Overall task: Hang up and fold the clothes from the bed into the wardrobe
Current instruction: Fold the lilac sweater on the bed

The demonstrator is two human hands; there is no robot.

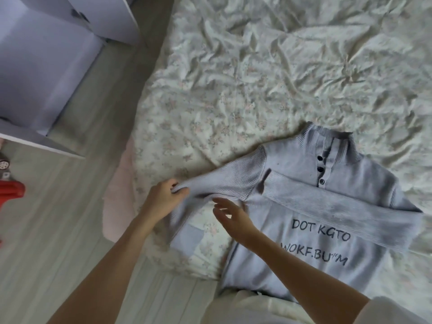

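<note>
White wardrobe [53,73] panels fill the upper left corner, standing on a pale wood floor [77,206], with a red object [11,191] at the left edge that is too cropped to identify. To the right of the floor strip comes the bed [268,66], covered in a crumpled, faintly floral sheet. On its near part lies a grey knit sweater [304,230], front up, with dark lettering across the chest and three dark buttons below the collar. Its long axis runs from the hem at the near edge of the bed, close to the person, up to the ribbed collar, which points away toward the upper right. One sleeve stretches out from the shoulder toward the left edge of the bed, and the left hand [164,197] grips that sleeve near its cuff end, fingers curled round the bunched knit, so the sweater's body lies to the right of the grip. Just right of it, the right hand [230,215] hovers with fingers spread and relaxed, holding nothing, over the side of the sweater below the armpit; whether it touches the fabric cannot be told. Farther right, the other sleeve is folded across the chest, lying above the lettering.
</note>
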